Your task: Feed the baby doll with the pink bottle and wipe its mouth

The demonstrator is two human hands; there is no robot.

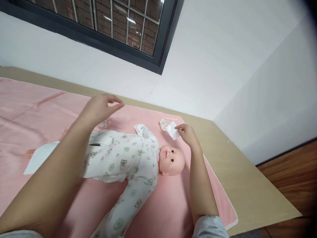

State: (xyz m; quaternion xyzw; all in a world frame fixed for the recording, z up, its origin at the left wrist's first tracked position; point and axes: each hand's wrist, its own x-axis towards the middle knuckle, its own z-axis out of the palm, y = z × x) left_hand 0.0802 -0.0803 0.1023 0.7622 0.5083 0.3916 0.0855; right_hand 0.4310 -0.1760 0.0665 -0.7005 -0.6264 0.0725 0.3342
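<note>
Here, right fingers [181,127] pinch white tissue [172,131] beside plastic [162,124] — left fingers [114,98] slightly parted, forearm [55,167] partly hiding doll [128,155].

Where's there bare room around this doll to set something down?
The tan tabletop between the pink mat and the right-hand wall is mostly bare. So is the mat between the doll's near sleeve and the right forearm. It's crowded beyond the doll's head: the right hand holds a white sheet there.

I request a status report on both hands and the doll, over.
Right hand: pinching thin white sheet. Left hand: raised, nothing visible held. Doll: face up on pink mat. Left forearm: blocking part of doll from view.
</note>
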